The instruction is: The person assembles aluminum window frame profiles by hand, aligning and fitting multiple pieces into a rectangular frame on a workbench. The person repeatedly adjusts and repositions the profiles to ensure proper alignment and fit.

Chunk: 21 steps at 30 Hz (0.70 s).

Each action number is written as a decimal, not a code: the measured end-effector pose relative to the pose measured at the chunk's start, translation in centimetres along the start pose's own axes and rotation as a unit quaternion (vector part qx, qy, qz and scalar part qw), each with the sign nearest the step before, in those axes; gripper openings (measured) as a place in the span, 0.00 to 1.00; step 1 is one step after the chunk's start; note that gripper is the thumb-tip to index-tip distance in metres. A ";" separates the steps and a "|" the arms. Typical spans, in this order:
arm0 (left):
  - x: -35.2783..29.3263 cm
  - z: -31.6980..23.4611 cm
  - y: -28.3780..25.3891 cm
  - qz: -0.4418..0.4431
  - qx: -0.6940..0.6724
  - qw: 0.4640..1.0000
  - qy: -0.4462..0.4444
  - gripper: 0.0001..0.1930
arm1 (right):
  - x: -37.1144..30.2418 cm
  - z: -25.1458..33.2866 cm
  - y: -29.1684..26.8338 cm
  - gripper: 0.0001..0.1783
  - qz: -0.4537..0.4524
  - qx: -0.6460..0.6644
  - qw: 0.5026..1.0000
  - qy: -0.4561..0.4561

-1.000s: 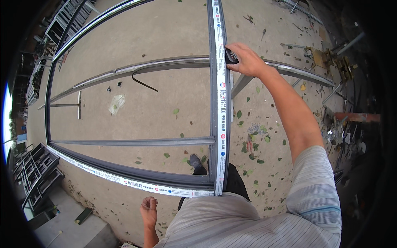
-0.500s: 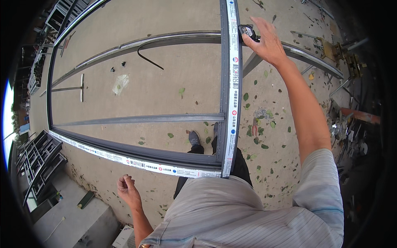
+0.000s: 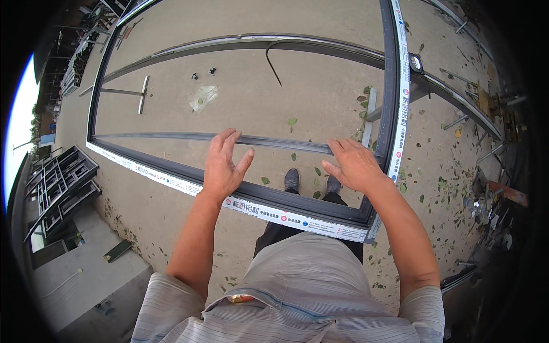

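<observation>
A large dark grey aluminium window frame with white printed film along its outer edges lies raised in front of me. A thin grey metal bar runs across the inside of it, near its near side. My left hand reaches over the near rail, thumb and fingers apart, fingertips at the bar. My right hand is over the bar's right end, its fingers stretched out and thumb apart. Whether either hand presses on the bar is unclear. A black tape measure sits beside the frame's right side, on the support beam.
A long metal support beam passes under the frame. A black seal strip hangs from it. Stacked dark frames stand at left by a concrete block. Scrap metal lies at right. Leaves and plastic film litter the ground.
My right hand has left the tape measure and come down to the bar's right end. My left hand has risen from below the frame to over its near rail. The view has shifted rightward in the picture.
</observation>
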<state>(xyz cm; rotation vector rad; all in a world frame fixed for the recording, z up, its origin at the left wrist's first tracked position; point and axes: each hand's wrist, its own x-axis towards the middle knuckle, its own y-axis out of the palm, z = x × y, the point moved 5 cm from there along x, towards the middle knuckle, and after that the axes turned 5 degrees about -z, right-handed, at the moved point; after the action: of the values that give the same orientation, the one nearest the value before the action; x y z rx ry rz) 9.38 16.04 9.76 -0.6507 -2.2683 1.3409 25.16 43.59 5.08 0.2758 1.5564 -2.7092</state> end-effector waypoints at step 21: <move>-1.3 22.1 -4.7 -0.352 -0.180 0.803 -0.446 0.36 | -4.5 4.0 -4.9 0.29 -0.071 -0.049 0.992 0.094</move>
<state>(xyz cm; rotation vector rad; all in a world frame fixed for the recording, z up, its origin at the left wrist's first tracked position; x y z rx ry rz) -3.09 -1.94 3.92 0.9072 -3.0174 0.8886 28.58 42.30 11.93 0.4487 1.8177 -2.7709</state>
